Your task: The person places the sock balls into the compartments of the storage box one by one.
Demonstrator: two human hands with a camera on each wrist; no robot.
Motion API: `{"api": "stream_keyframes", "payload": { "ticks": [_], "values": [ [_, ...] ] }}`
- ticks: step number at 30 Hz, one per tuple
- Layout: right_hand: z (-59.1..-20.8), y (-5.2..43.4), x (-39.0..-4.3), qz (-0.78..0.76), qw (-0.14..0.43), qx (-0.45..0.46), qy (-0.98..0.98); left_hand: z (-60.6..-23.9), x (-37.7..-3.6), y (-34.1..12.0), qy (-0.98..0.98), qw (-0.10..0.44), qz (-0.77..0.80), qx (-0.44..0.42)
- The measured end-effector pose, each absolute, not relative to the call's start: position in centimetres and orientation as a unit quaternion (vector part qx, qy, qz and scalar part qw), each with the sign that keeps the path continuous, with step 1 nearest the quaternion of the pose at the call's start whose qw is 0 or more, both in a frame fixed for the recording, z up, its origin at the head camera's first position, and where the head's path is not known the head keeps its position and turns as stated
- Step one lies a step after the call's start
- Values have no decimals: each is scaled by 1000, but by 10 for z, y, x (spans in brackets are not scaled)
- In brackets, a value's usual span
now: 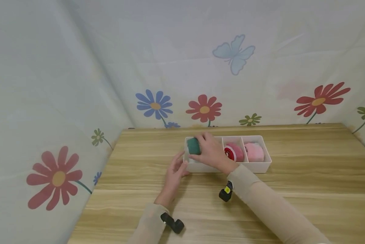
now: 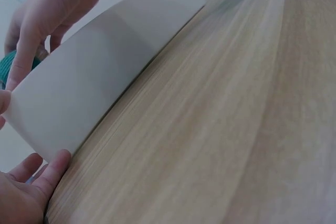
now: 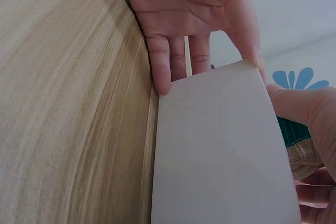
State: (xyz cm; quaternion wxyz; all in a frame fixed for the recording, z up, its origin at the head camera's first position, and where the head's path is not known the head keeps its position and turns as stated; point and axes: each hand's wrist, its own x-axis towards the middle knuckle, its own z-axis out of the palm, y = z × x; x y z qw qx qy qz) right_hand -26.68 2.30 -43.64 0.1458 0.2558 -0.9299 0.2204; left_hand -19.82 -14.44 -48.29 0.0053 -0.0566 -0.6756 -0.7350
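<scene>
Head view: a white tray (image 1: 263,166) sits at the counter's (image 1: 307,189) centre. The right hand (image 1: 211,151) grips a green roll (image 1: 193,146) with curled fingers over the tray's nine-o'clock compartment. The left hand (image 1: 175,171), fingers relaxed, touches the tray's nine-o'clock end. A red roll (image 1: 233,152) lies in the middle compartment, a pink roll (image 1: 254,151) at three o'clock.

Left wrist view: left fingers (image 2: 50,174) rest against the tray wall (image 2: 94,77); the green roll (image 2: 6,66) peeks at nine o'clock.

Right wrist view: straight left fingers (image 3: 160,72) touch the tray corner; right fingers (image 3: 299,106) clasp the green roll (image 3: 291,132) at three o'clock.

head cam high, looks down at table; wrist cams low, close, share white tray (image 1: 263,167) wall.
</scene>
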Motion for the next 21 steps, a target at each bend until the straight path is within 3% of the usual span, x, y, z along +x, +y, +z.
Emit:
{"api": "stream_keyframes", "payload": {
  "ticks": [21],
  "values": [
    [-442,16,-271,196,137,254,-937,-480,-197,-145,-676,0,-735,-55]
  ]
}}
